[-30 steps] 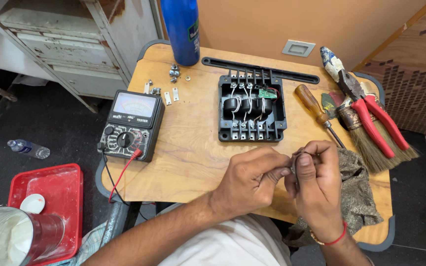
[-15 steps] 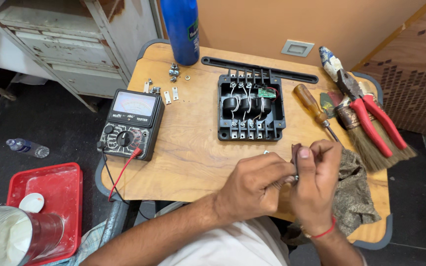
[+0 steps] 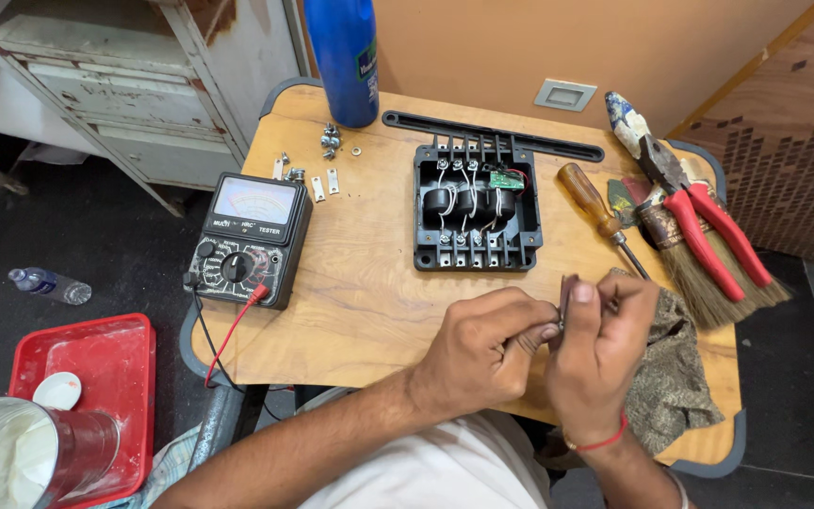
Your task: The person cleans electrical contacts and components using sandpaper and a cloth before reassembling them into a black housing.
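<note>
From the head view, my left hand (image 3: 487,353) and right hand (image 3: 600,344) pinch a small dark metal part (image 3: 565,300) together at five o'clock on the surface (image 3: 369,292). A loose pinch could drop it onto the cloth (image 3: 675,377) at four o'clock.

- My left hand (image 3: 482,353): bare, no ring or glove, forearm uncovered
- My right hand (image 3: 600,344): bare, thin red thread band round the wrist
- A second pale band lower on the right forearm
- White garment over my torso
</note>
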